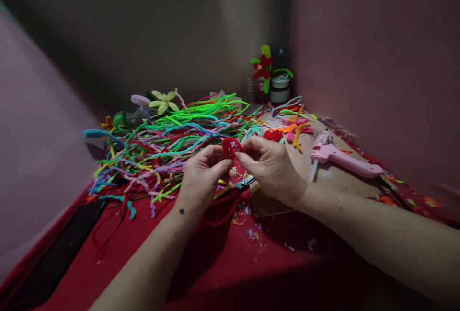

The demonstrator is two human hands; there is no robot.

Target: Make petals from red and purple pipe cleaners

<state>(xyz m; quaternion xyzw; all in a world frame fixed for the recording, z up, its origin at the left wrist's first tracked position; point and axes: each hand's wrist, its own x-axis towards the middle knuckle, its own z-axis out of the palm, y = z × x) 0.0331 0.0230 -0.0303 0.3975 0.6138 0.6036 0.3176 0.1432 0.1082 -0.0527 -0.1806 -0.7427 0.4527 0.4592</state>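
as your left hand and right hand meet above the red surface, their fingers pinch one fuzzy red loop from both sides, likely keeping its bend, pink glue gun lying nearby rightward.

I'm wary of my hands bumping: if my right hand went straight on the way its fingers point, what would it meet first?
Past the red fuzzy loop pinched at its fingertips, the right hand would probably meet the left hand first, though depth is hard to judge.
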